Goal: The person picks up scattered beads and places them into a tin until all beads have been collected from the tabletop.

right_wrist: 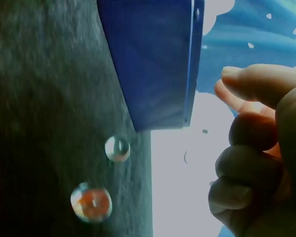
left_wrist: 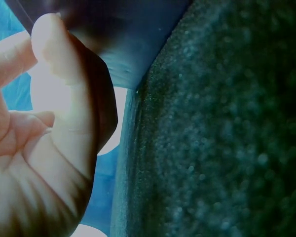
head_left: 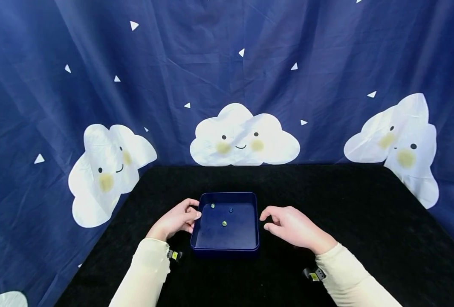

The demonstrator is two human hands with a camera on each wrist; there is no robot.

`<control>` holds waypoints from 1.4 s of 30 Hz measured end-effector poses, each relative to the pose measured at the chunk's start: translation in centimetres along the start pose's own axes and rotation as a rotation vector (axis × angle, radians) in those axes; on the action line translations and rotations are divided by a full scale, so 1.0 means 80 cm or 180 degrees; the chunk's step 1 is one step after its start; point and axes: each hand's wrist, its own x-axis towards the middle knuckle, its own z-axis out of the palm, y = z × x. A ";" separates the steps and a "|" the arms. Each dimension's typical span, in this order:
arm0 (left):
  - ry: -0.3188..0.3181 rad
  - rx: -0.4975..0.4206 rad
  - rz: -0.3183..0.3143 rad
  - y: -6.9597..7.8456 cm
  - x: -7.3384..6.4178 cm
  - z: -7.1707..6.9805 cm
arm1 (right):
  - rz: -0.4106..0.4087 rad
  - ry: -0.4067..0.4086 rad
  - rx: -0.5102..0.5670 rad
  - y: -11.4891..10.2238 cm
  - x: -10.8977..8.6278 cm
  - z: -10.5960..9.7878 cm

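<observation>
A square navy-blue tray (head_left: pixel 227 250) sits on the black cloth, with low walls. Inside it lie two yellowish-green marbles (head_left: pixel 224 223) and a blue marble (head_left: pixel 231 209). My left hand (head_left: pixel 175 219) grips the tray's left wall, thumb at the rim; in the left wrist view the thumb (left_wrist: pixel 52 42) overlaps the dark wall. Just off the right wall hovers my right hand (head_left: pixel 293 226), fingers bent loosely, nothing between thumb and forefinger. In the right wrist view, a clear marble (right_wrist: pixel 117 149) and an orange-and-clear marble (right_wrist: pixel 92 203) rest on the cloth outside the tray; the head view hides them.
Black cloth (head_left: pixel 365 221) covers the table around the tray. Behind and at the sides hangs a blue curtain (head_left: pixel 165 85) printed with white smiling clouds (head_left: pixel 242 123) and small triangles. A small wrist camera (head_left: pixel 314 274) sits at each cream sleeve (head_left: pixel 144 273).
</observation>
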 end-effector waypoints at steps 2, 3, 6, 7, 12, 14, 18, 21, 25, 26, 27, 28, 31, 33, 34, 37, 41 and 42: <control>0.0018 0.0029 -0.0001 0.001 0.000 0.000 | 0.0040 -0.0010 0.0010 0.007 -0.002 -0.005; 0.0031 0.0058 0.0004 0.001 0.000 0.001 | 0.0063 -0.0015 -0.0005 0.011 -0.002 -0.007; 0.0045 0.0153 0.0037 0.001 0.000 0.001 | 0.0118 -0.0006 -0.0080 0.023 -0.005 -0.016; 0.0051 0.0191 0.0047 0.002 -0.001 0.001 | 0.0142 0.0004 -0.0099 0.028 -0.006 -0.020; 0.0052 0.0291 0.0060 0.003 0.000 0.003 | 0.0374 0.0052 -0.0071 0.052 -0.012 -0.038; 0.0050 0.0294 0.0065 0.003 0.001 0.003 | 0.0456 0.0053 -0.0077 0.061 -0.015 -0.045; 0.0039 0.0265 0.0078 0.003 0.002 0.004 | 0.0532 -0.0021 -0.0202 0.080 -0.022 -0.055; 0.0033 0.0238 0.0075 0.002 0.003 0.004 | 0.0584 -0.0141 -0.0241 0.093 -0.029 -0.061; 0.0011 0.0222 0.0082 0.001 0.004 0.004 | 0.0686 -0.0443 -0.0148 0.105 -0.038 -0.067; 0.0007 0.0211 0.0080 0.001 0.004 0.005 | 0.0717 -0.0524 -0.0120 0.108 -0.039 -0.068; -0.0005 0.0209 0.0092 0.002 0.004 0.005 | 0.0764 -0.0587 -0.0102 0.110 -0.040 -0.068; -0.0020 0.0209 0.0108 0.002 0.005 0.005 | 0.0777 -0.0645 -0.0079 0.111 -0.042 -0.067; -0.0017 0.0190 0.0139 0.002 0.007 0.007 | 0.0811 -0.0705 -0.0035 0.115 -0.044 -0.064; -0.0011 0.0209 0.0138 0.002 0.006 0.008 | 0.0794 -0.0718 -0.0011 0.116 -0.045 -0.060; -0.0006 0.0209 0.0121 0.001 0.006 0.008 | 0.0779 -0.0737 -0.0006 0.117 -0.045 -0.058; 0.0024 0.0221 0.0079 -0.001 0.003 0.007 | 0.0796 -0.0786 0.0038 0.117 -0.044 -0.054; 0.0104 0.0224 0.0079 -0.003 -0.002 0.003 | 0.0766 -0.0711 -0.0054 0.117 -0.039 -0.051; 0.0117 0.0227 0.0087 -0.003 -0.003 0.002 | 0.0729 -0.0649 -0.0114 0.117 -0.038 -0.050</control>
